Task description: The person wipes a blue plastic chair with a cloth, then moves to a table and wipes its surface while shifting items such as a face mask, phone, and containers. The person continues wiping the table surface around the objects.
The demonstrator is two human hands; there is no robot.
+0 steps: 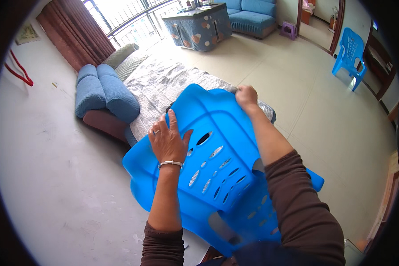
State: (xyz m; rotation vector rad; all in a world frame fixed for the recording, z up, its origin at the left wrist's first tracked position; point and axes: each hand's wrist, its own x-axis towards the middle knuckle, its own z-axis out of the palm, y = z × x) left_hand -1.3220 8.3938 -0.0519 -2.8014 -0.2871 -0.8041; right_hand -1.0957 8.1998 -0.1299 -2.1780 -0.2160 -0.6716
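Note:
A blue plastic armchair [216, 116], its backrest pierced with oval slots, stands tilted right in front of me. My left hand [169, 141], wearing a ring and a bracelet, holds the backrest's upper left edge, thumb on the near face. At the upper right edge, my right hand [247, 98] is closed around the rim, its fingertips hidden. Part of the seat and an armrest are covered by my right arm and dark clothing.
A sofa [103, 89] with blue cushions and a grey patterned cover [153, 81] lies beyond the chair. Farther off are a cloth-covered table [199, 31], a blue sofa [252, 18], a purple stool [288, 30] and another blue plastic chair [350, 56]. A white wall [53, 159] runs along the left.

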